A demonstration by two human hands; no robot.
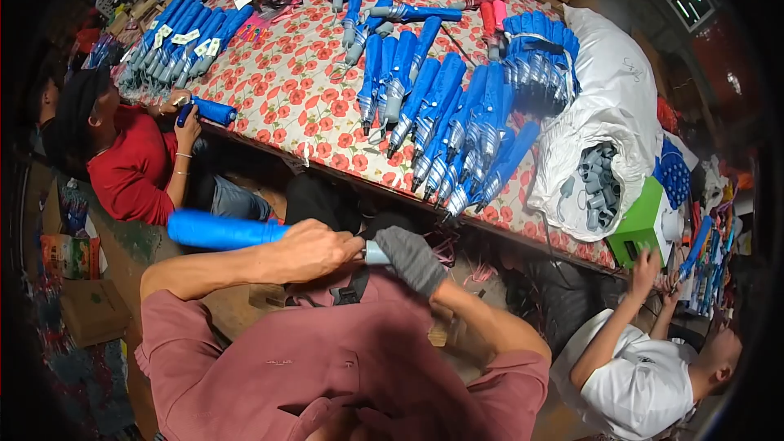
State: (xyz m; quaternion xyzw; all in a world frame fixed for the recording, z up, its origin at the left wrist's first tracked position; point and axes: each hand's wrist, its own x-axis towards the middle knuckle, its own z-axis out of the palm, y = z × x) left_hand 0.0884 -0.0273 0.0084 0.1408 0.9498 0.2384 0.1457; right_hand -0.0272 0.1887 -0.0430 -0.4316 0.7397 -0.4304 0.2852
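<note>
Between the two hands and out to their left, on the near side of the red-poppy-clothed counter (282, 106), sits one furled, blue-fabric umbrella (229, 230), roughly level, blurred. Bare left hand (318, 249) curls tight around its inner end. Right hand (412, 260), in a grey fabric glove (420, 274), closes over a pale grey cylindrical handle (376, 254); fingertips hidden. Step, as judged: fitting handle to umbrella; seating cannot be told. Next move probably calls for straight alignment and a firm push or twist.
</note>
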